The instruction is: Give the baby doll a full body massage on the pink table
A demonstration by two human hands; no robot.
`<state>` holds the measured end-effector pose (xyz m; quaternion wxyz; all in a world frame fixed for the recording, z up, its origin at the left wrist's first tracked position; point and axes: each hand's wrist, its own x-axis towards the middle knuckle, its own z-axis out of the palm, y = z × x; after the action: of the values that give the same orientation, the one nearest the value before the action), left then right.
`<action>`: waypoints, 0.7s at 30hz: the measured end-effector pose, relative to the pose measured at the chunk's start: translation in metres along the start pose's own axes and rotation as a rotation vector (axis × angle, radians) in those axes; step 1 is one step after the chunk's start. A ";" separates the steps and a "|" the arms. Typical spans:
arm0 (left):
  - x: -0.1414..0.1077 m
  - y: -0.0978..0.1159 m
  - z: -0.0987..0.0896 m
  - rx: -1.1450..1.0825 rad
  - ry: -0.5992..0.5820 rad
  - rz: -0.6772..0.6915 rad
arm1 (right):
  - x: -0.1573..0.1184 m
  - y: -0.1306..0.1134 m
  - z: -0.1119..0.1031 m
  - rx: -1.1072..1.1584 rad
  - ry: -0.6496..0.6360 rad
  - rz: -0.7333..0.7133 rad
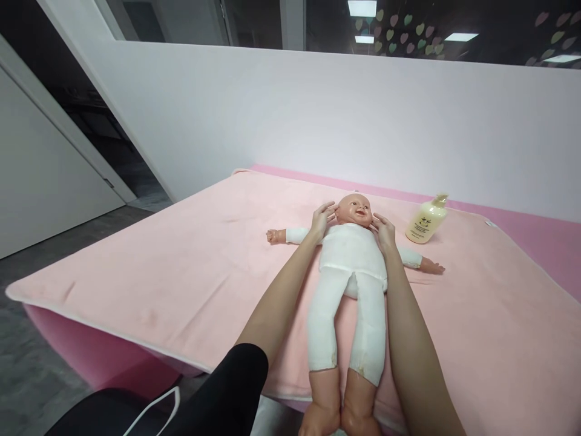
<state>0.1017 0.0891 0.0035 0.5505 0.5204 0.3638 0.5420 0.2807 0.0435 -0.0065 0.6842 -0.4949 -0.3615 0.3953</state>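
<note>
A baby doll (353, 254) with a white cloth body lies on its back on a pink blanket (181, 260), its feet toward me and its arms spread. My left hand (324, 219) is beside the left side of the doll's head, fingers stretched out and touching near the ear. On the other side, my right hand (384, 231) rests by the cheek and neck, its fingers extended. Neither hand holds anything. The fingertips of both hands are partly hidden against the head.
A pale yellow pump bottle (425, 221) stands on the blanket, right of the doll's head. Behind the pink padded surface (535, 248) rises a white wall (318, 115) with dark glass above. A grey floor shows at the left.
</note>
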 end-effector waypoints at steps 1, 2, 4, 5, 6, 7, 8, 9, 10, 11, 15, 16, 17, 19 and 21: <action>-0.004 -0.002 0.002 0.025 0.043 0.033 | -0.001 0.003 0.000 -0.084 0.033 -0.064; -0.009 -0.004 0.003 0.063 0.090 0.079 | -0.003 0.006 0.000 -0.190 0.058 -0.141; -0.019 -0.006 0.004 0.152 0.167 0.174 | -0.011 0.007 -0.002 -0.436 0.093 -0.285; -0.025 -0.007 0.003 0.190 0.184 0.207 | -0.016 0.007 -0.005 -0.556 0.107 -0.338; -0.031 -0.008 0.003 0.221 0.186 0.224 | -0.022 0.007 -0.008 -0.661 0.120 -0.375; -0.037 -0.009 0.001 0.245 0.182 0.228 | -0.029 0.006 -0.011 -0.751 0.128 -0.403; -0.043 -0.009 0.000 0.262 0.177 0.222 | -0.035 0.006 -0.015 -0.827 0.132 -0.425; -0.048 -0.009 -0.002 0.272 0.182 0.212 | -0.042 0.006 -0.019 -0.894 0.136 -0.443; -0.054 -0.008 -0.003 0.274 0.194 0.203 | -0.048 0.006 -0.024 -0.950 0.137 -0.459; -0.060 -0.008 -0.005 0.272 0.212 0.197 | -0.055 0.006 -0.028 -0.993 0.135 -0.474; -0.086 -0.004 -0.009 0.295 0.237 0.195 | -0.078 0.007 -0.045 -1.060 0.080 -0.549; -0.093 -0.003 -0.011 0.308 0.228 0.193 | -0.084 0.008 -0.048 -1.059 0.061 -0.570; -0.099 -0.002 -0.012 0.320 0.217 0.188 | -0.089 0.008 -0.051 -1.054 0.049 -0.587; -0.109 0.001 -0.014 0.344 0.191 0.170 | -0.099 0.007 -0.055 -1.042 0.047 -0.602; -0.115 0.002 -0.016 0.369 0.165 0.146 | -0.106 0.005 -0.057 -1.040 0.063 -0.600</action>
<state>0.0693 -0.0205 -0.0162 0.3734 0.5914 0.4620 0.5453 0.2848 -0.0729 -0.0363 0.4445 -0.6525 -0.6110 -0.0584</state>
